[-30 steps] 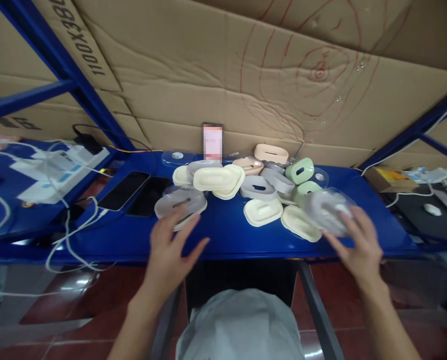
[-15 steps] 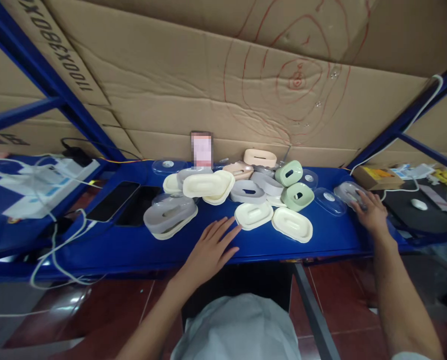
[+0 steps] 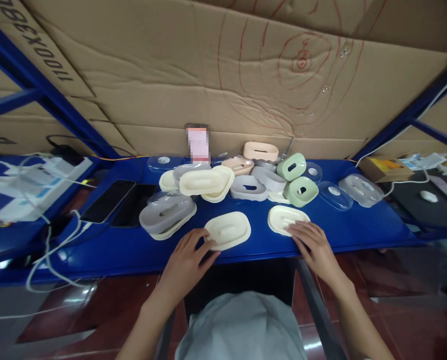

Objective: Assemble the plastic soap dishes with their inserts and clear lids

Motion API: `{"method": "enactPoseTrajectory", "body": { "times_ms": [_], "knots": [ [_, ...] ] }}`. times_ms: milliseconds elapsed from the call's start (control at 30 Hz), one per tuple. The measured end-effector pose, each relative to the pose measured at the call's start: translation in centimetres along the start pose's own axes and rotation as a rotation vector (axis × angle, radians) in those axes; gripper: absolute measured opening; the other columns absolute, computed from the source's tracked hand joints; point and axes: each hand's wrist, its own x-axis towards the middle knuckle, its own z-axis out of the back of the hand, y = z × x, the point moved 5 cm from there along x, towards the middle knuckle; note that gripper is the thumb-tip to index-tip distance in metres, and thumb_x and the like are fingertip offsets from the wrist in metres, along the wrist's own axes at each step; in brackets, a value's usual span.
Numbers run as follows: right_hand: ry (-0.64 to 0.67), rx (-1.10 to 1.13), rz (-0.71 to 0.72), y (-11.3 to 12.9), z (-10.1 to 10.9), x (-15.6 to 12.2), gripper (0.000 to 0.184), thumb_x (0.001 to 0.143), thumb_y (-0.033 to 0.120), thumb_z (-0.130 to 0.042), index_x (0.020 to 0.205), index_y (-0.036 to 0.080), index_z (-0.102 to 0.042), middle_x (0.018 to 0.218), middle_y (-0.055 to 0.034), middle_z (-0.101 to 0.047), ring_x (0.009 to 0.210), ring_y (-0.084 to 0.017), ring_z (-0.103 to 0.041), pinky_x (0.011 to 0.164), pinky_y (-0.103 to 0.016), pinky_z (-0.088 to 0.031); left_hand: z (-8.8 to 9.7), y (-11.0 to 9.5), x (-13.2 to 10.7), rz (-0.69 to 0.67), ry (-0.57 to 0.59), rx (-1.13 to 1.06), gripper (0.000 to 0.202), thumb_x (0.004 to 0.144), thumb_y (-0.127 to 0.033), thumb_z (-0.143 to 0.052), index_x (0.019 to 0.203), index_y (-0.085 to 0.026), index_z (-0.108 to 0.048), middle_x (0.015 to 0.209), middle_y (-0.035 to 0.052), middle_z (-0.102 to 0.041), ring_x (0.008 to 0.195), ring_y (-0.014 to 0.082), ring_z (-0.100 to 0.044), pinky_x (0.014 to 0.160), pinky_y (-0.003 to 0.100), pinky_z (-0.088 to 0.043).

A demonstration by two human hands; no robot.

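Note:
My left hand (image 3: 191, 254) has its curled fingers on the left end of a cream oval tray-like piece (image 3: 228, 230) near the table's front edge. Flat, stretched fingers of my right hand (image 3: 313, 245) rest over the right end of a second cream oval piece (image 3: 283, 219). Behind them lies a cluster of parts: green oval boxes with a slot (image 3: 301, 192), grey slotted shells (image 3: 249, 188), a peach slotted shell (image 3: 261, 151) and more cream pieces (image 3: 197, 183). Left of my left hand, a grey shell (image 3: 167, 215) sits tilted on a cream piece.
Clear plastic covers (image 3: 360, 190) lie to the right on the blue table (image 3: 373, 225). Two dark phones (image 3: 109, 201) and white cables (image 3: 53, 250) are at left. A cardboard sheet (image 3: 163, 90) stands behind. At far right are a small carton (image 3: 383, 170) and a white mouse (image 3: 428, 196).
My right hand has left the clear cover at far right and come to the right cream piece. My left hand has moved left, and the left cream piece has shifted left and nearer.

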Motion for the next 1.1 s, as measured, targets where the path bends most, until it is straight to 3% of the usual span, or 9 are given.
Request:
{"method": "enactPoseTrajectory", "body": {
  "times_ms": [167, 333, 467, 533, 633, 733, 833, 933, 1100],
  "knots": [
    [0.061, 0.073, 0.124, 2.7, -0.9, 3.7, 0.033, 0.109, 0.021, -0.053, 0.139, 0.028, -0.066, 0.139, -0.006, -0.072, 0.134, -0.026, -0.063, 0.117, -0.052, -0.044, 0.5, 0.9, -1.8, 0.079, -0.11, -0.058, 0.013, 0.101, -0.024, -0.066, 0.115, -0.023, -0.064, 0.133, 0.0127, -0.061, 0.125, 0.0293, -0.064, 0.105, 0.047, -0.058],
    [-0.032, -0.121, 0.117, 4.7, -2.8, 11.2, 0.042, 0.109, 0.028, -0.054, 0.15, 0.02, -0.059, 0.15, -0.0126, -0.065, 0.135, -0.032, -0.058, 0.109, -0.05, -0.046, 0.6, 1.1, -2.3, 0.087, -0.089, -0.135, 0.013, 0.101, -0.022, -0.064, 0.114, -0.024, -0.063, 0.138, 0.0119, -0.059, 0.131, 0.0282, -0.061, 0.11, 0.047, -0.056],
    [-0.01, -0.204, 0.061, 4.5, -3.6, 15.3, 0.029, 0.106, 0.025, -0.059, 0.131, 0.017, -0.072, 0.127, -0.0137, -0.077, 0.118, -0.034, -0.064, 0.097, -0.05, -0.046, 0.6, 0.9, -2.6, 0.09, -0.081, -0.178, 0.015, 0.101, -0.021, -0.064, 0.116, -0.024, -0.063, 0.141, 0.0123, -0.058, 0.133, 0.0283, -0.06, 0.111, 0.049, -0.056],
    [-0.047, -0.143, 0.067, 4.8, -2.6, 15.1, 0.023, 0.107, 0.026, -0.06, 0.123, 0.02, -0.074, 0.12, -0.011, -0.079, 0.116, -0.032, -0.066, 0.097, -0.049, -0.045, 0.5, 0.9, -2.8, 0.096, -0.071, -0.199, 0.015, 0.101, -0.021, -0.064, 0.115, -0.024, -0.064, 0.142, 0.0118, -0.058, 0.134, 0.0282, -0.06, 0.112, 0.049, -0.056],
    [-0.117, 0.022, 0.087, 6.2, -0.5, 12.5, 0.021, 0.108, 0.029, -0.06, 0.124, 0.023, -0.071, 0.125, -0.0087, -0.077, 0.124, -0.029, -0.067, 0.104, -0.048, -0.044, 0.3, 1.0, -2.9, 0.116, -0.063, -0.239, 0.016, 0.101, -0.022, -0.066, 0.117, -0.025, -0.065, 0.143, 0.0107, -0.058, 0.135, 0.0276, -0.06, 0.113, 0.048, -0.056],
    [-0.076, 0.153, 0.134, 8.7, 0.1, 9.5, 0.022, 0.108, 0.025, -0.059, 0.128, 0.024, -0.068, 0.13, -0.0081, -0.076, 0.132, -0.027, -0.065, 0.112, -0.047, -0.044, 0.2, 1.1, -2.9, 0.176, -0.081, -0.276, 0.034, 0.1, -0.025, -0.067, 0.134, -0.027, -0.061, 0.153, 0.0126, -0.052, 0.136, 0.0276, -0.062, 0.113, 0.046, -0.058],
    [0.004, 0.21, 0.211, 11.4, -1.3, 7.9, 0.025, 0.109, 0.021, -0.056, 0.131, 0.024, -0.066, 0.132, -0.0079, -0.076, 0.138, -0.025, -0.063, 0.12, -0.049, -0.041, 0.2, 1.1, -2.9, 0.204, -0.103, -0.274, 0.054, 0.1, -0.026, -0.069, 0.151, -0.03, -0.051, 0.167, 0.0139, -0.039, 0.142, 0.0301, -0.059, 0.113, 0.047, -0.058],
    [0.045, 0.234, 0.289, 12.9, -3.3, 7.8, 0.028, 0.109, 0.018, -0.054, 0.134, 0.022, -0.066, 0.132, -0.0085, -0.076, 0.141, -0.023, -0.061, 0.124, -0.05, -0.041, 0.4, 0.9, -2.9, 0.149, -0.112, -0.229, 0.058, 0.1, -0.025, -0.069, 0.155, -0.032, -0.048, 0.173, 0.0135, -0.032, 0.151, 0.0336, -0.05, 0.117, 0.053, -0.054],
    [0.145, 0.175, 0.384, 13.4, -5.7, 7.1, 0.03, 0.109, 0.023, -0.055, 0.137, 0.025, -0.067, 0.138, -0.0074, -0.074, 0.14, -0.024, -0.062, 0.127, -0.053, -0.041, 0.3, 0.8, -2.7, 0.025, -0.098, -0.196, 0.039, 0.101, -0.02, -0.067, 0.139, -0.028, -0.062, 0.16, 0.0112, -0.055, 0.156, 0.0332, -0.044, 0.121, 0.057, -0.05]
  ]
}}
